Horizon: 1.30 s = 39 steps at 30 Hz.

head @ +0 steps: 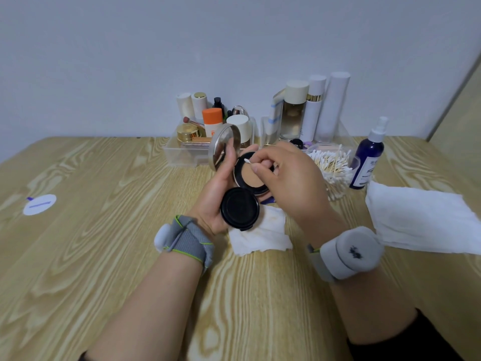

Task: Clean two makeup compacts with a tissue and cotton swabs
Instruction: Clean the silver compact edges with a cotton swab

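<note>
Starting at the left, we saw a round sticker (39, 204) lying well apart from the work on the table (104, 256). The left hand (213, 196) had its fingers curled round an open compact (250, 179), with the mirror lid up and a black inner flap (239, 208) hanging towards the wrist. The cotton swab (247, 161) touched the rim at the upper left of the tan pad, pinched between thumb and fingers of the right hand (289, 175).

We judged the risks as these:
- A slip of the tip into the pad would smear makeup back onto the rim.
- Hard pressing could bend the stick.
- The loose flap could swing onto the swab.

A stained tissue (260, 235) lay on the table below the compact. The tub of swabs (334, 165) stood just beside the right hand, where a knuckle could tip it. Beyond it were a spray bottle (367, 157) and a clean tissue (421, 217).
</note>
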Each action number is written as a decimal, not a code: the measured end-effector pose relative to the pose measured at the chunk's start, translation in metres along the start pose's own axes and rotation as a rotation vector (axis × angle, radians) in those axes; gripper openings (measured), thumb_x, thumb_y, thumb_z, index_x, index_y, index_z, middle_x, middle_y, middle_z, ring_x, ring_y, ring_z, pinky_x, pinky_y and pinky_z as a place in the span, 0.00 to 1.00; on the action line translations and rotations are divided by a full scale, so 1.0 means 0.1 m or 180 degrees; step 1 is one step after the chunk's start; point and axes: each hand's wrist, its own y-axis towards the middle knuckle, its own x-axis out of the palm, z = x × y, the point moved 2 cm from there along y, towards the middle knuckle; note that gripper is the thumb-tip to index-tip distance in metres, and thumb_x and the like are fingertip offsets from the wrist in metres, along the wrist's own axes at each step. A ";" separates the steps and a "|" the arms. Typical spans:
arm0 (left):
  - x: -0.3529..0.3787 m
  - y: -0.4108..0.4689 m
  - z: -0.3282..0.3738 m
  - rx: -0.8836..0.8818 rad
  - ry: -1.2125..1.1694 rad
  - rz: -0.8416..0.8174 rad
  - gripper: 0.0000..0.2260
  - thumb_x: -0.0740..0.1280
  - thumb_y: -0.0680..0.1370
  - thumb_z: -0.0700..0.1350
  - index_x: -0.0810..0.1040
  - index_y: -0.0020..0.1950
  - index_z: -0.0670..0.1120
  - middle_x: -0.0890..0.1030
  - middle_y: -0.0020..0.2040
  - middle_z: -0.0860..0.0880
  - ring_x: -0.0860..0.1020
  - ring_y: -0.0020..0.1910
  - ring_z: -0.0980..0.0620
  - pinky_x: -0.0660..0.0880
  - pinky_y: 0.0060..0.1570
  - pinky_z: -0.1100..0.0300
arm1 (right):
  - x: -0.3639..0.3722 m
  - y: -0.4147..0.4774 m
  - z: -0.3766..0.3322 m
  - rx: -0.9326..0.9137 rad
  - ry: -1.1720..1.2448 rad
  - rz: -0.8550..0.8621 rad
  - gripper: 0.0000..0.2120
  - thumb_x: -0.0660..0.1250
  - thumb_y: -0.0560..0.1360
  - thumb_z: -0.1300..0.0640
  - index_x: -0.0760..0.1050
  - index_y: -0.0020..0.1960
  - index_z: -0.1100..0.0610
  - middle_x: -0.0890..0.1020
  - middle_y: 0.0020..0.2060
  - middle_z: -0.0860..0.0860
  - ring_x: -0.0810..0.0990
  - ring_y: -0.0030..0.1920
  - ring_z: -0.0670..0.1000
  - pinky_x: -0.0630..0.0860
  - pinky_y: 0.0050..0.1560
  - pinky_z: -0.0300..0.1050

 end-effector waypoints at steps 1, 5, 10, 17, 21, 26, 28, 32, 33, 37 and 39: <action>0.00 0.00 0.00 -0.0009 -0.0017 0.0006 0.28 0.53 0.81 0.62 0.67 0.75 0.46 0.83 0.52 0.43 0.84 0.48 0.48 0.81 0.41 0.52 | 0.00 0.00 -0.01 -0.0003 -0.0015 -0.0012 0.04 0.68 0.75 0.54 0.80 0.46 0.46 0.74 0.39 0.44 0.72 0.37 0.41 0.70 0.40 0.39; -0.03 0.00 0.01 0.0002 -0.0067 0.0029 0.27 0.52 0.81 0.61 0.68 0.74 0.48 0.85 0.44 0.47 0.84 0.42 0.52 0.81 0.40 0.56 | 0.02 -0.01 -0.07 -0.0147 0.0010 -0.0225 0.03 0.68 0.74 0.53 0.81 0.45 0.47 0.75 0.38 0.46 0.73 0.39 0.45 0.74 0.44 0.48; -0.03 0.01 0.00 -0.0024 -0.0073 0.0012 0.28 0.54 0.80 0.62 0.68 0.74 0.48 0.84 0.49 0.45 0.84 0.45 0.50 0.81 0.41 0.54 | 0.02 -0.01 -0.05 -0.0123 -0.0059 -0.0151 0.03 0.68 0.74 0.53 0.80 0.45 0.46 0.74 0.39 0.44 0.72 0.39 0.44 0.73 0.44 0.45; -0.02 0.01 0.00 -0.0030 -0.0038 -0.0063 0.28 0.53 0.81 0.62 0.67 0.75 0.46 0.83 0.55 0.43 0.84 0.50 0.47 0.81 0.43 0.51 | -0.01 -0.01 -0.02 0.0109 -0.0020 0.0050 0.04 0.67 0.74 0.54 0.80 0.46 0.47 0.74 0.40 0.44 0.73 0.39 0.45 0.74 0.44 0.46; -0.04 0.01 0.01 0.0023 -0.0023 -0.0009 0.27 0.53 0.81 0.62 0.69 0.73 0.48 0.85 0.46 0.46 0.84 0.43 0.50 0.80 0.38 0.56 | 0.04 -0.02 -0.07 -0.0079 0.0004 -0.0073 0.03 0.67 0.74 0.54 0.80 0.44 0.47 0.75 0.39 0.45 0.73 0.37 0.45 0.75 0.42 0.49; -0.05 0.02 0.00 0.0007 -0.0010 -0.0034 0.28 0.54 0.80 0.63 0.68 0.74 0.47 0.83 0.56 0.43 0.83 0.50 0.48 0.81 0.42 0.52 | 0.01 -0.02 -0.03 0.0022 -0.0088 0.0039 0.04 0.66 0.75 0.53 0.79 0.46 0.46 0.74 0.40 0.44 0.72 0.38 0.44 0.75 0.42 0.46; -0.05 0.03 -0.01 0.0008 0.0008 -0.0064 0.28 0.53 0.80 0.62 0.68 0.74 0.47 0.82 0.58 0.43 0.83 0.53 0.46 0.81 0.44 0.50 | -0.01 -0.01 0.00 0.0131 -0.0105 0.0130 0.04 0.66 0.75 0.54 0.78 0.46 0.46 0.74 0.40 0.45 0.73 0.38 0.45 0.75 0.41 0.46; -0.07 0.04 -0.01 0.0019 0.0044 -0.0024 0.28 0.53 0.81 0.62 0.68 0.74 0.47 0.82 0.58 0.42 0.83 0.52 0.46 0.81 0.44 0.50 | 0.00 -0.01 0.00 0.0183 -0.0073 0.0142 0.04 0.66 0.75 0.54 0.78 0.45 0.46 0.74 0.40 0.45 0.73 0.37 0.45 0.75 0.41 0.46; -0.07 0.03 -0.01 0.0028 0.0071 -0.0017 0.28 0.53 0.81 0.62 0.68 0.74 0.46 0.82 0.58 0.43 0.83 0.52 0.47 0.81 0.43 0.51 | 0.01 -0.02 -0.02 0.0130 -0.0057 0.0099 0.04 0.66 0.74 0.54 0.78 0.45 0.46 0.74 0.39 0.44 0.72 0.37 0.44 0.74 0.41 0.45; -0.08 0.04 -0.01 0.0047 0.0030 -0.0027 0.28 0.53 0.81 0.62 0.68 0.75 0.46 0.84 0.52 0.45 0.84 0.48 0.49 0.81 0.41 0.54 | 0.04 -0.02 -0.05 -0.0020 -0.0069 0.0056 0.03 0.67 0.74 0.54 0.78 0.44 0.46 0.72 0.36 0.42 0.71 0.36 0.43 0.73 0.40 0.44; -0.07 0.04 -0.01 0.0041 0.0020 -0.0102 0.28 0.53 0.81 0.62 0.67 0.74 0.46 0.83 0.54 0.44 0.83 0.50 0.48 0.81 0.44 0.53 | 0.03 -0.02 -0.03 0.0058 -0.0074 0.0085 0.03 0.67 0.74 0.53 0.78 0.44 0.46 0.72 0.36 0.42 0.71 0.36 0.43 0.74 0.40 0.44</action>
